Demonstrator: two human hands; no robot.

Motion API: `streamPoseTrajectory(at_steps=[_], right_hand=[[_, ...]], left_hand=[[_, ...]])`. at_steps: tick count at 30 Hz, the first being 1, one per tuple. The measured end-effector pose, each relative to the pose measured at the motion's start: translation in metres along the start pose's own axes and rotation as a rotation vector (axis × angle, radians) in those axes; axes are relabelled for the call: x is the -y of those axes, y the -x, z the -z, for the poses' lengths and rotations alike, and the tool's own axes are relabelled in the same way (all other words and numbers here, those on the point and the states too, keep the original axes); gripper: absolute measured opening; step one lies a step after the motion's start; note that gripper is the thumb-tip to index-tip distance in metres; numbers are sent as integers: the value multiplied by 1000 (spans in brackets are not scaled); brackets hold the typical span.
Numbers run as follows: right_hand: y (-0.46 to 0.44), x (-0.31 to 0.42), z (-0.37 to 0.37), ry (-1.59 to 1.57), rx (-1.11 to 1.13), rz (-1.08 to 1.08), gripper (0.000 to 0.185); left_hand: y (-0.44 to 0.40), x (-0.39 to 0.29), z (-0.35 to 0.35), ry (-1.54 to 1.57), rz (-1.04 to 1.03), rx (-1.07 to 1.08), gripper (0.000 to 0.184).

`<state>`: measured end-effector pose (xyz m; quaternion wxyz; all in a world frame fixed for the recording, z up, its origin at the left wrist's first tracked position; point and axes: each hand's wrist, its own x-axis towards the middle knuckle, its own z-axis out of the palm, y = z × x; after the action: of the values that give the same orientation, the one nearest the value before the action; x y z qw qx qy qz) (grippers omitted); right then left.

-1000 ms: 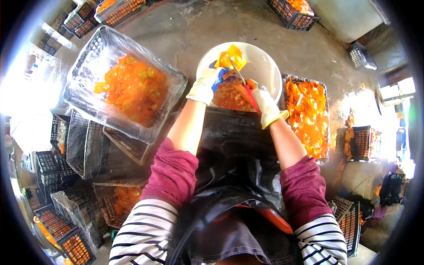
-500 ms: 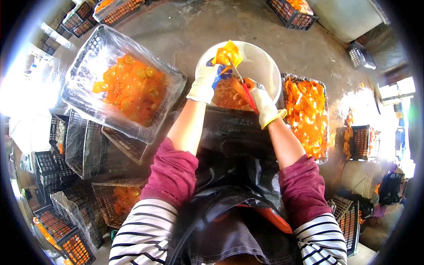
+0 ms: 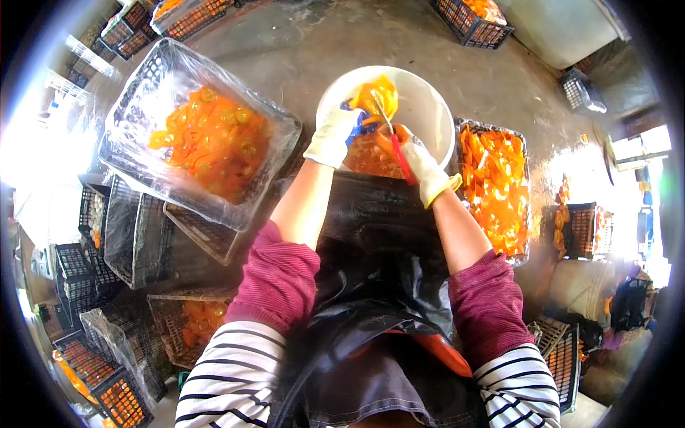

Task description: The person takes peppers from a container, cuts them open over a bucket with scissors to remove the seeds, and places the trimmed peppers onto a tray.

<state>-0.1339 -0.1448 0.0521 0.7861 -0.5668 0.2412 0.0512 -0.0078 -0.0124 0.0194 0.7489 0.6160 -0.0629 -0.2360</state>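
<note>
Head view: the left hand (image 3: 337, 132), in a white glove with blue fingers, is closed on the lower left edge of a yellow-orange piece (image 3: 383, 91); its fingers are curled in, though the fingertips partly hide behind the piece, so their exact grip cannot be told. The right hand (image 3: 422, 158), gloved with a yellow cuff, is closed round the red handle of a tool (image 3: 400, 155); no gap shows between fingers and handle. The tool slants up to the left, its thin blade overlapping the piece; whether it is a knife or scissors, and whether the edge is biting, cannot be told.

The piece is above the white tub (image 3: 431, 114), near its far left side; reddish-orange stuff (image 3: 371, 158) lies in the tub's near part, just beyond the black apron (image 3: 378, 225). To the right, beside the tub, stands a crate (image 3: 529, 187) full of orange strips (image 3: 492, 182); to the left, a plastic-lined crate (image 3: 280, 134) holds orange pieces (image 3: 215, 139).

Against the frame just before, the piece sits a little lower and further right; the left hand has shifted slightly right with it; the right hand has come slightly left, and the red handle stands a touch steeper. That looks like a small adjustment of piece against blade, with the work on this piece unfinished; both crates look the same as before, and neither hand has let go.
</note>
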Motion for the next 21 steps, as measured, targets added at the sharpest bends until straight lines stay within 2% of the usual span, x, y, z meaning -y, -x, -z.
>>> streamPoseTrajectory(at_steps=[4, 6, 9, 10, 12, 13, 16, 17, 19, 21], right_hand=[[-21, -21, 9, -160, -21, 51, 24], [-23, -27, 15, 104, -12, 191, 23], [-10, -15, 9, 401, -28, 178, 22], [-4, -9, 4, 484, -39, 137, 22], [-11, -13, 8, 587, -47, 227, 22], [-11, -14, 9, 504, -28, 193, 23], [0, 0, 5, 138, 46, -14, 29], [8, 10, 1, 72, 62, -78, 30], [29, 35, -14, 238, 54, -109, 33], [17, 20, -4, 10, 69, -48, 35]], left_hand=[[-10, 9, 7, -159, -16, 4, 31], [-10, 8, 9, -138, -65, -7, 32], [-7, 5, 11, -219, -62, -35, 33], [-5, 2, 11, -318, -101, -36, 33], [3, -7, 11, -569, -232, -38, 32], [10, -14, 9, -722, -322, -33, 32], [30, -42, -3, -1037, -414, -244, 29], [33, -51, -5, -918, -366, -216, 29], [36, -61, -9, -683, -270, -160, 28], [1, -24, 1, 69, -150, -79, 28]])
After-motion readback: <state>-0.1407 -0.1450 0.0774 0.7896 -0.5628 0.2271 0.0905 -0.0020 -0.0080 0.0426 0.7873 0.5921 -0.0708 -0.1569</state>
